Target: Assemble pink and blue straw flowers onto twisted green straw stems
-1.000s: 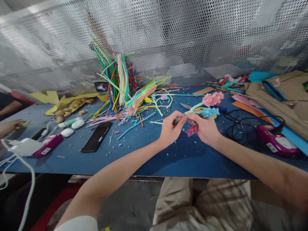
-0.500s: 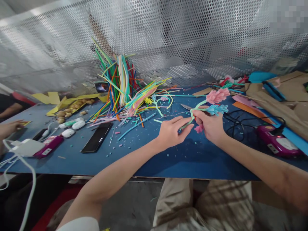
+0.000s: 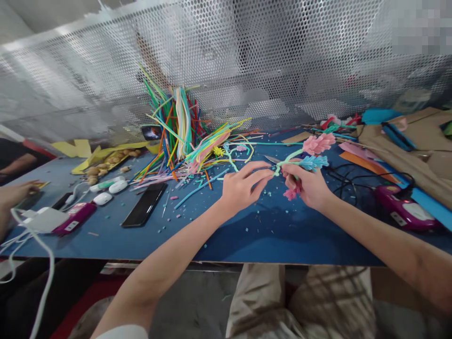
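Observation:
My right hand (image 3: 306, 182) is closed around a bunch of pipe-cleaner flowers. A pink flower (image 3: 318, 143) and a light blue flower (image 3: 315, 162) stick out above it, and a darker pink flower (image 3: 292, 193) hangs below. Between my hands a pale green pipe-cleaner stem (image 3: 292, 154) bends down to a twisted end. The fingertips of my left hand (image 3: 243, 184) pinch that green end; the exact contact is partly hidden. Just behind the stem lies a pointed metal blade (image 3: 271, 159), the rest of it hidden.
Bundled pipe cleaners (image 3: 181, 125) stand before a perforated metal screen (image 3: 275, 70). A black phone (image 3: 144, 205), white earbud cases, and purple power strips (image 3: 406, 207) lie on the blue table (image 3: 226, 240). Cardboard (image 3: 423, 134) is at right; another person's hand (image 3: 21, 193) is at far left.
My left hand has shifted slightly left and up, its fingers straighter on the green stem end. My right hand and the flowers have moved slightly left.

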Motion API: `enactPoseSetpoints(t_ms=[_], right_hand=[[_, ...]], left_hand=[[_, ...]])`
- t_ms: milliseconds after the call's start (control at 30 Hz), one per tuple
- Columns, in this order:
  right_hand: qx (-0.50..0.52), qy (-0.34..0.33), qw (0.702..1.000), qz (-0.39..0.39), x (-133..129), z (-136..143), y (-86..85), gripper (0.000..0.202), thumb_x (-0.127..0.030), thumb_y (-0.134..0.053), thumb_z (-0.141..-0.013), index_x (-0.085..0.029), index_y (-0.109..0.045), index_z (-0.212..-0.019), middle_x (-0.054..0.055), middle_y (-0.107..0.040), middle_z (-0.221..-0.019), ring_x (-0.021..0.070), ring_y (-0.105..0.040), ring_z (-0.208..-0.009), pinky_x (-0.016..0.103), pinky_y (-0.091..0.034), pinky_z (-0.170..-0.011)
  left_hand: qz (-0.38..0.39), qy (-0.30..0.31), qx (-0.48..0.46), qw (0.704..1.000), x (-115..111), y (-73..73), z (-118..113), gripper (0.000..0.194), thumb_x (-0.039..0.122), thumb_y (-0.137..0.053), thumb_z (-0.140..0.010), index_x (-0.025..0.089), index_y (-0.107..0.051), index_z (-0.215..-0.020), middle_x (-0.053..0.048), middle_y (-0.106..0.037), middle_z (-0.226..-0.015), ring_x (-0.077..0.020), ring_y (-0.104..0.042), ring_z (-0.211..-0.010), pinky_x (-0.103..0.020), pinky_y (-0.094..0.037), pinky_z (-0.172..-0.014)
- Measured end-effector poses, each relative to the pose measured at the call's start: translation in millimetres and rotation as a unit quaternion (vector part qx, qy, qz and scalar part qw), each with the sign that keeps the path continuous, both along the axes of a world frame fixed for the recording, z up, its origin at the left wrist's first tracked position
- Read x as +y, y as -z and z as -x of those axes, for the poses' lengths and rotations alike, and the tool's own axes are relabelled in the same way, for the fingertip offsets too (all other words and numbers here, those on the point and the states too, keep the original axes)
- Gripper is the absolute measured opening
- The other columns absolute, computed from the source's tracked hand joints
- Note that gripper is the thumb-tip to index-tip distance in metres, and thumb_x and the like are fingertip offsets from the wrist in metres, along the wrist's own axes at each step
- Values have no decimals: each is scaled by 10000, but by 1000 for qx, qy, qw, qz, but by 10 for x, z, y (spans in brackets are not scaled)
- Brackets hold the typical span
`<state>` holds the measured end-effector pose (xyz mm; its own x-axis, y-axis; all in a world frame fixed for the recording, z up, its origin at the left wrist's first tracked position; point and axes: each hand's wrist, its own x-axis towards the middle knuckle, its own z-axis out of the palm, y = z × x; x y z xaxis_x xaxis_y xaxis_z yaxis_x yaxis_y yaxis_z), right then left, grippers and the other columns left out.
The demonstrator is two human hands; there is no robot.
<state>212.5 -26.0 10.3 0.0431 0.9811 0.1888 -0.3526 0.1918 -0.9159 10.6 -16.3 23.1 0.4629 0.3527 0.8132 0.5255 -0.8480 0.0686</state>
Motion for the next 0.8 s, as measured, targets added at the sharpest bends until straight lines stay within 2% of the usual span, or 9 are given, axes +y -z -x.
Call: enactPoseSetpoints(t_ms=[67,100,200,267,367,500,600,733,800], right_hand=[[10,-19,1000,-8,-3,-19,-6,145,-298,-789,-764,-189,-701,-727,-9,-648,-677,85,-512,-456,256,-389,-435],[10,-34,999,-12,-2,-28,-3,134,-306,-781,-773,-191,-716,-754,1,-666,-715,94,-538,-497,258,-417,-464],[-11,-61,998,-17,11,-39,20,154,-340,-783,-785,-200,-751,-842,17,-692,-799,103,-564,-583,254,-457,-517],[-27,-54,998,-10,23,-29,37,174,-365,-792,-784,-204,-750,-837,13,-684,-804,93,-546,-582,243,-448,-506],[-25,-44,999,4,33,-14,42,206,-404,-782,-790,-206,-730,-780,1,-657,-761,89,-527,-561,239,-439,-493],[-19,-92,995,17,42,-54,7,232,-438,-746,-803,-208,-734,-824,20,-680,-833,111,-570,-618,268,-496,-572],[-43,-96,994,26,61,-109,-18,241,-429,-764,-783,-192,-735,-814,28,-682,-831,113,-574,-633,273,-504,-598],[-64,-119,990,45,87,-125,-22,241,-387,-811,-738,-198,-749,-875,9,-676,-768,108,-553,-614,256,-474,-554],[-60,-99,992,49,94,-103,-13,251,-374,-822,-729,-197,-758,-895,0,-669,-732,99,-540,-594,238,-445,-511]], left_hand=[[48,4,-25,999,36,1,3,153,258,-593,-978,239,-729,-1045,-22,-746,-1029,-90,-661,-793,-203,-431,-618],[79,1,-47,996,56,10,1,162,274,-580,-986,224,-725,-1040,-22,-749,-977,-84,-638,-729,-206,-429,-604],[161,-9,-109,981,98,59,-27,235,354,-548,-1001,192,-711,-1048,-16,-740,-851,-62,-467,-507,-223,-389,-526],[190,-4,-122,974,105,97,-51,271,391,-548,-996,183,-715,-1043,-14,-732,-816,-59,-410,-472,-227,-373,-509],[204,13,-116,972,101,137,-72,279,407,-569,-983,184,-730,-1031,-23,-736,-863,-52,-405,-476,-227,-365,-512],[216,8,-114,970,107,144,-54,286,409,-551,-992,187,-723,-1046,-25,-742,-869,-53,-399,-471,-229,-338,-492],[217,4,-105,971,111,127,-40,288,413,-539,-997,190,-712,-1053,-21,-750,-862,-55,-394,-464,-227,-337,-484],[209,16,-63,976,95,106,-49,287,418,-530,-999,199,-713,-1031,-16,-758,-897,-55,-417,-479,-224,-370,-511],[217,17,-48,975,90,105,-56,294,425,-523,-1001,205,-716,-1026,-10,-756,-888,-56,-425,-478,-226,-375,-518]])
